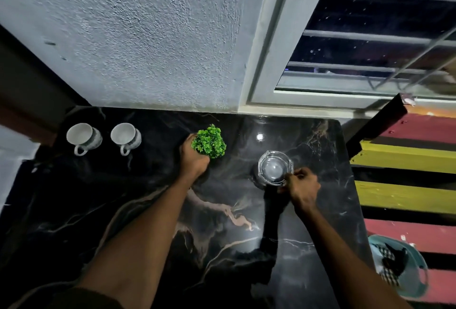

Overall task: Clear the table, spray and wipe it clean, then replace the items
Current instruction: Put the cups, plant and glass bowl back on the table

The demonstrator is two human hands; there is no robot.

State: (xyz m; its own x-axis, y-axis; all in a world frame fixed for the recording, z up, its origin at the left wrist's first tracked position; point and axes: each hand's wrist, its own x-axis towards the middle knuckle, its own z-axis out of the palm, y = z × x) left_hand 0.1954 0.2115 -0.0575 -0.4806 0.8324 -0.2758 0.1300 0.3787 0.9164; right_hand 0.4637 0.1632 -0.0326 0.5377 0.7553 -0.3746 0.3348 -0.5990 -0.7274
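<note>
Item 1. Counter [153,212]: black, glossy, pale marble-like veining; set against a textured wall, beneath both forearms.

Item 2. Left hand [193,158]: closed around the base of a small green plant [209,141]. The foliage stands above and just beyond the knuckles; the pot itself is hidden by the fingers. A low grip suits this item, since the leaves would crush or slip.

Item 3. Right hand [302,186]: fingertips pinched on the near rim of a clear glass dish [275,168], likely an ashtray. The dish lies just ahead of this hand and to its inner side. Whether it rests on the counter or is slightly raised cannot be told. A rim pinch fits a low, heavy, smooth piece with no handle.

Item 4. Two white cups, the nearer [126,136] and the farther [84,136]: upright, handles toward the person, side by side, well to the outer side of the left hand, near the wall. Neither is touched.

Item 5. Teal basin [417,279]: off the counter, beyond the right forearm, holding cloths.

Status, as judged: either items being lifted for clearing, or being set back after wiping; the pictures do not settle which.
</note>
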